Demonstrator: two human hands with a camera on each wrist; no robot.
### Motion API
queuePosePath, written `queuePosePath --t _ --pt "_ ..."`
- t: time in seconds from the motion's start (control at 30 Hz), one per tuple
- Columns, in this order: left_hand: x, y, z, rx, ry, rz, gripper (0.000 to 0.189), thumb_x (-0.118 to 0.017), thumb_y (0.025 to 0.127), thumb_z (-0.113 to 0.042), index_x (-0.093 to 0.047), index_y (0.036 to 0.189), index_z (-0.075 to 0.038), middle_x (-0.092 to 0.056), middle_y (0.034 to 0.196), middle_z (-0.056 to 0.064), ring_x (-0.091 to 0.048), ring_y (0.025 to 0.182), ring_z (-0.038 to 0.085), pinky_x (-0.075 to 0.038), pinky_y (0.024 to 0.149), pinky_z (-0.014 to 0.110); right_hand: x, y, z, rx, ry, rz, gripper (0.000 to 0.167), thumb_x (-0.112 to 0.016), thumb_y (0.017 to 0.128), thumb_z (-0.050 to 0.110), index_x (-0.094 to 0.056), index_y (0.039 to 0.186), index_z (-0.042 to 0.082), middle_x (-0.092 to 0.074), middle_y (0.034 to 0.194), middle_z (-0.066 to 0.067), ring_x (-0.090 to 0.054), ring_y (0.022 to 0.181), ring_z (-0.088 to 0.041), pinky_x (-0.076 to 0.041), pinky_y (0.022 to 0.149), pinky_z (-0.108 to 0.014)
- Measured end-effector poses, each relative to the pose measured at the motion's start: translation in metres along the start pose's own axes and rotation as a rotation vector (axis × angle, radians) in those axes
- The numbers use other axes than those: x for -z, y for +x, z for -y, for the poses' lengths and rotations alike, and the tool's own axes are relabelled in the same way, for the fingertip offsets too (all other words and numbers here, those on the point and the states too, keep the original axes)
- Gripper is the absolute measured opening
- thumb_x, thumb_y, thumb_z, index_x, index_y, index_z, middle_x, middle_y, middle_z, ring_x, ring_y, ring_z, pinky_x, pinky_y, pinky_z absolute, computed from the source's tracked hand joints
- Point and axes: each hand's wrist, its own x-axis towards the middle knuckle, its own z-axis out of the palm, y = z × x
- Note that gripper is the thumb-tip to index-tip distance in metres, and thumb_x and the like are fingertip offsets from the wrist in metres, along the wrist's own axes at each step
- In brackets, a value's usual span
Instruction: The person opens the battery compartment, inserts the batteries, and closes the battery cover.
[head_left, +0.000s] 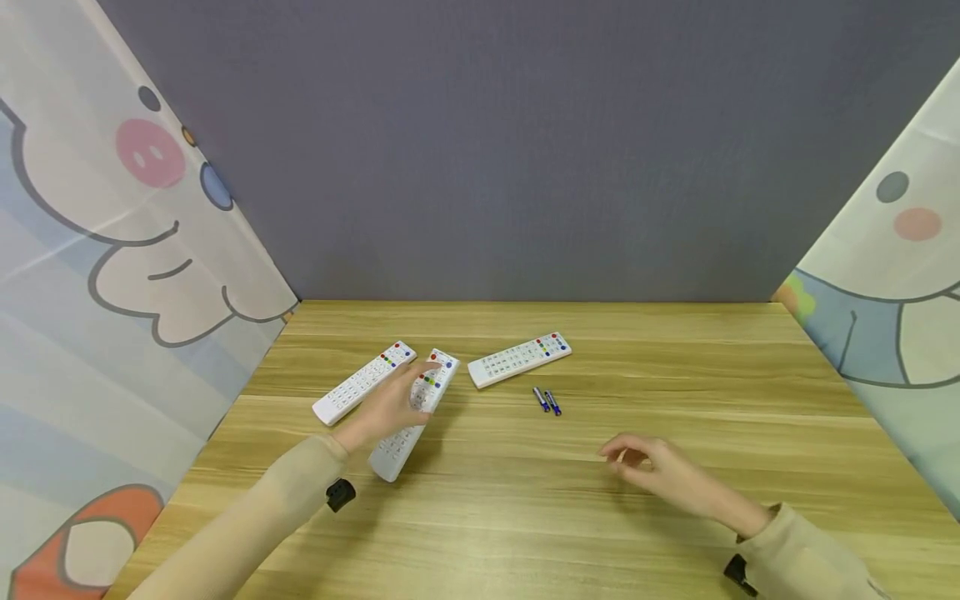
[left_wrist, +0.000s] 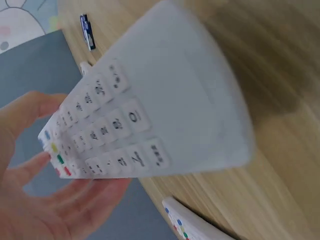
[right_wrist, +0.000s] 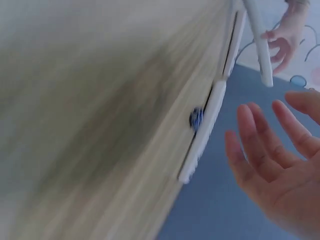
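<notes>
My left hand (head_left: 390, 406) grips a white remote control (head_left: 408, 433) by its sides, thumb on one edge and fingers on the other. The remote is lifted off the table and tilted, its buttons facing up. In the left wrist view its blank lower end (left_wrist: 195, 95) comes close to the camera. A second white remote (head_left: 360, 387) lies on the table just left of the held one. My right hand (head_left: 667, 475) hovers over the table at the right with loosely bent fingers, holding nothing.
A third white remote (head_left: 519, 360) lies slantwise near the table's middle. Two small blue-and-silver batteries (head_left: 547, 401) lie side by side in front of it. A grey panel (head_left: 525, 167) stands behind the wooden table (head_left: 480, 533), with cartoon-printed cloth (head_left: 90, 292) at both sides.
</notes>
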Motion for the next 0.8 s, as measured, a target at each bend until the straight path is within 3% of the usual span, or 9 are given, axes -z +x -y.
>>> queuePosePath --t 0.07,0.27,0.5,0.8 --pt "0.001 0.003 0.001 0.022 -0.004 0.056 0.075 -0.074 0.064 -0.006 -0.040 0.130 -0.015 -0.029 0.135 0.027 -0.049 0.061 0.016 -0.042 0.044 0.024 0.002 0.000 -0.002 -0.007 -0.088 -0.019 0.016 -0.058 0.083 0.004 -0.060 0.099 0.003 -0.062 0.088 -0.005 -0.054 0.074 -0.003 -0.050 0.061 -0.021" --pt "0.004 0.010 0.010 0.030 0.036 0.176 0.077 -0.074 0.067 -0.007 -0.036 0.134 -0.015 -0.021 0.137 0.031 -0.043 0.046 0.010 -0.040 0.039 0.018 0.004 -0.002 -0.008 -0.008 -0.258 -0.056 0.019 -0.059 0.081 0.004 -0.060 0.099 0.002 -0.062 0.090 -0.003 -0.053 0.074 -0.002 -0.049 0.058 -0.019" --pt "0.003 0.016 0.027 -0.046 0.120 0.232 0.074 -0.075 0.066 -0.009 -0.040 0.131 -0.014 -0.033 0.132 0.025 -0.048 0.060 0.012 -0.042 0.045 0.021 0.001 -0.004 -0.017 0.026 -0.343 -0.082 0.019 -0.061 0.079 0.005 -0.060 0.098 0.003 -0.062 0.090 -0.002 -0.053 0.072 -0.003 -0.048 0.055 -0.018" --pt "0.001 0.023 0.038 -0.028 0.138 0.284 0.073 -0.076 0.067 -0.011 -0.040 0.131 -0.012 -0.029 0.136 0.027 -0.059 0.081 0.027 -0.050 0.056 0.031 -0.001 -0.003 -0.023 0.048 -0.338 -0.099 0.017 -0.062 0.078 0.004 -0.061 0.096 0.004 -0.062 0.088 -0.002 -0.052 0.071 -0.001 -0.048 0.054 -0.017"
